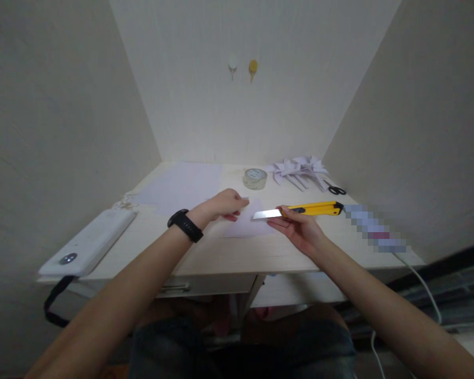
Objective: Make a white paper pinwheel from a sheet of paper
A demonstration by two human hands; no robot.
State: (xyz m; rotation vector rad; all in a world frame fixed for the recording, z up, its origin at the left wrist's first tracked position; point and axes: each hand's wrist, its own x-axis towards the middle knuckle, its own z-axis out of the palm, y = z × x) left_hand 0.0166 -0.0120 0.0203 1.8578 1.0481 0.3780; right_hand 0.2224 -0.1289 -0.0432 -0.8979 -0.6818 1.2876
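In my right hand [296, 229] is a yellow utility knife [318, 209], held near its front end with the broad blade out and pointing left. My left hand [229, 204], below a black wristwatch [185, 225], is closed in a pinch; a thin edge shows at its fingertips, too small to name. Under and between both hands lies a small white sheet of paper [248, 223] on the desk. Just behind them stands a roll of clear tape [255, 180].
Folded paper pinwheels [300, 169] and black scissors [335, 190] lie at the back right. Larger paper [177, 184] covers the back left. A white box-shaped device [89, 242] with a black strap stands left. A power strip [373, 229] with a cable sits right. Walls enclose the desk [217, 258].
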